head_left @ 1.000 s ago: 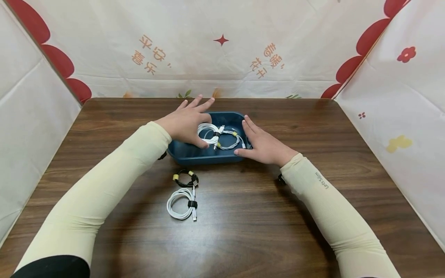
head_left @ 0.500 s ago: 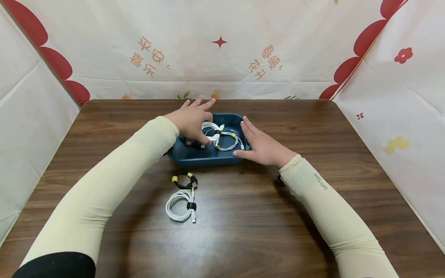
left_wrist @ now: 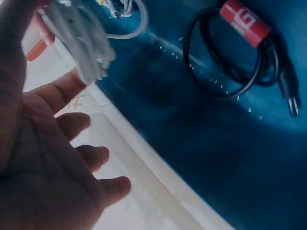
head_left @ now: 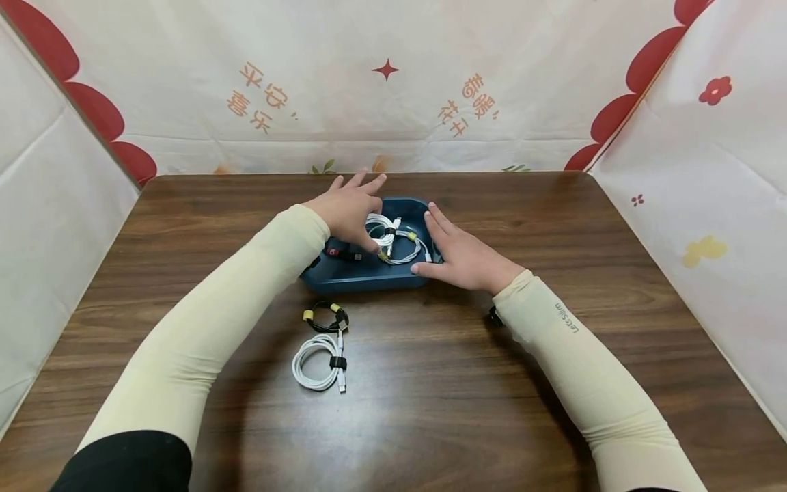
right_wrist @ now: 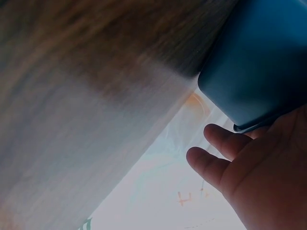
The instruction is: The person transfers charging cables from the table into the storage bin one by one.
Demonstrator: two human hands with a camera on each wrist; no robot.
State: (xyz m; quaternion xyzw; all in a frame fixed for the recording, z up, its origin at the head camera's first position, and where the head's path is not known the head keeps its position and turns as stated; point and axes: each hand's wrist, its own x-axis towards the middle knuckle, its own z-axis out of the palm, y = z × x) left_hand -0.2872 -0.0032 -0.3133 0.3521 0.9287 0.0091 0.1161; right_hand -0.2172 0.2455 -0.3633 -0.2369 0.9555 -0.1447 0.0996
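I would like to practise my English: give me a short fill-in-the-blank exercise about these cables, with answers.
The left hand pinches a coiled cable coloured ____.
The right hand touches a tray coloured dark ____.
On the table, the black cable has two bands coloured ____.
Inside the tray, the label on the black cord is mainly ____.

Missing words: white; blue; yellow; red.

smooth plastic and glossy wood grain against matt cloth
the tub (head_left: 369, 281) looks like smooth, faintly shiny plastic; coiled white cable (left_wrist: 79, 40) and black cable (left_wrist: 264, 60) have smooth plastic-looking sheaths, the plug tip (left_wrist: 292, 106) shiny metal; the table (head_left: 467, 383) gleams, the sleeves (head_left: 166, 362) are matt fabric, the backdrop (head_left: 387, 116) creased cloth
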